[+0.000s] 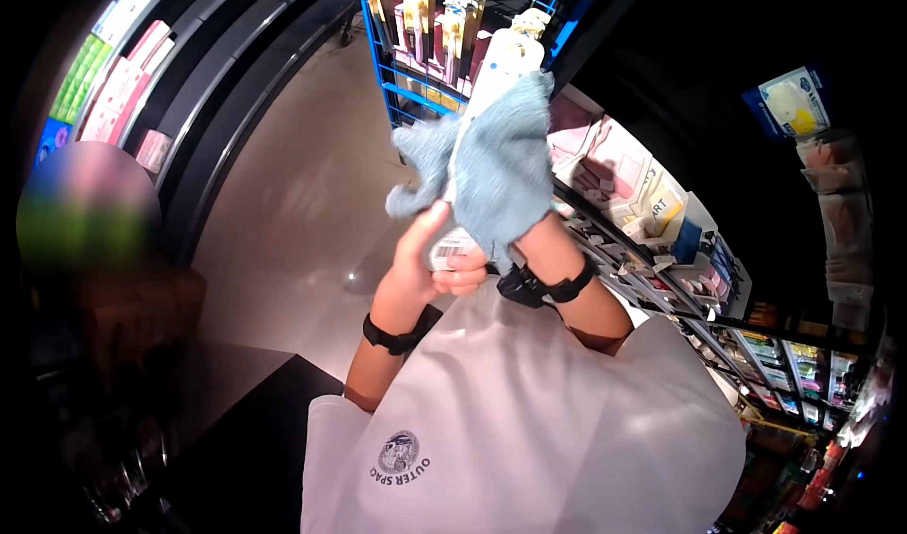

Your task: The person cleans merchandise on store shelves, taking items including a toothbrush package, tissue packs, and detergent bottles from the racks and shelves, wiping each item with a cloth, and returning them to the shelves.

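Note:
My left hand (436,262) is closed round the lower end of a white package (452,249) that has a barcode label. The package stretches up and away from me, and its white upper part (505,67) shows beyond the cloth. A light blue cloth (510,161) drapes over the middle of the package, with a loose fold hanging out to the left. My right hand is hidden under this cloth, which is bunched against the package; only the wrist (551,246) shows below it. Both wrists wear black bands.
A blue wire rack (385,85) with hanging packets stands just ahead. Shelves of packaged goods (628,180) run along the right, and dark curved shelves (203,90) line the left. A black surface (260,430) lies at lower left beside the pale floor (293,175).

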Available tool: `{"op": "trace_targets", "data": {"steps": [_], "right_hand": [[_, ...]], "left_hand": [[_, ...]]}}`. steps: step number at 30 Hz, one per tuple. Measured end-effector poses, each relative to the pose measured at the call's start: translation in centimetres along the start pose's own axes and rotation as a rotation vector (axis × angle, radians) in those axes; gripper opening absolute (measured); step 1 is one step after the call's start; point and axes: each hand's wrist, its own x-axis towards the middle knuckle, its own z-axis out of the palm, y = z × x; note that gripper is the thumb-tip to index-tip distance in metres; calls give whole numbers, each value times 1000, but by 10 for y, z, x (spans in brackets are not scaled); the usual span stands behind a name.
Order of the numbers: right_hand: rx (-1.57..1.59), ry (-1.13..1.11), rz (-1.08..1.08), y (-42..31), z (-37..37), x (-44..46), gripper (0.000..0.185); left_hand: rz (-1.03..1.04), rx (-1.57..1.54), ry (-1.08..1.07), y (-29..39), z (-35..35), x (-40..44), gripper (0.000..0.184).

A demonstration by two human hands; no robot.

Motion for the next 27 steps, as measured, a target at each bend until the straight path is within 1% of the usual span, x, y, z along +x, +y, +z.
{"op": "trace_targets", "data": {"steps": [1, 4, 5, 6, 7, 8, 9, 11, 12, 14, 15, 16, 17, 18, 19, 20, 21, 22, 23, 24, 25, 26, 27], "right_hand": [[44, -11, -20, 7, 2, -7, 45], [166, -48, -74, 22, 3, -28, 46], [428, -67, 54, 26, -1, -31, 41], [722, -49, 189, 30, -6, -33, 37], [987, 3, 321, 32, -11, -34, 32], [1182, 29, 472, 13, -25, -21, 28], [1376, 90, 626, -6, -39, -9, 24], [1396, 40, 607, -16, -39, -5, 27], [1418, 10, 598, -22, -39, -6, 29], [1038, 44, 497, -4, -33, -20, 33], [844, 70, 464, 5, -30, -26, 36], [367, -90, 337, 5, -31, -26, 38], [-111, -182, 178, -3, -33, -23, 41], [-204, -342, 171, -16, -31, -21, 40], [-291, -501, 147, -36, -31, -15, 39], [-354, -730, 165, -48, -26, -7, 34], [79, -604, 112, -44, -8, -11, 32], [508, -463, 61, -38, 6, -17, 29], [718, -508, 286, -62, -9, -16, 31], [727, -585, 389, -49, -8, -23, 35], [728, -661, 493, -44, -8, -26, 40], [781, -628, 467, -42, -5, -29, 40], [833, -597, 440, -40, -2, -31, 39]], "left_hand": [[3, -1, 1, 1, 0, 0, 50], [-73, 0, 3, 2, 1, -1, 54], [-52, 58, 46, -3, 1, 2, 56], [-52, 48, 43, -6, 2, 5, 56], [-40, 232, 37, -5, 5, 10, 58], [-21, 419, 30, -5, 8, 14, 60], [6, 471, -5, -9, 5, 19, 63], [13, 722, 146, -6, 10, 17, 64], [-5, 833, 103, -1, 3, 14, 64], [79, 1238, 261, 29, -5, -8, 56], [173, 1296, 281, 51, -6, -18, 50], [320, 1195, 311, 64, -3, -26, 49], [445, 1162, 351, 65, 8, -25, 51], [568, 1127, 391, 63, 16, -21, 54], [577, 1015, 366, 56, 17, -14, 59], [594, 904, 341, 48, 16, -4, 64], [499, 755, 393, 40, 16, 1, 59], [471, 351, 433, 30, 19, 9, 55], [554, 411, 465, 22, 16, 14, 55], [638, 469, 498, 15, 13, 18, 55], [716, 521, 650, 6, 12, 22, 60], [710, 510, 713, 1, 12, 20, 62], [778, 702, 697, 0, 7, 21, 59]]}}
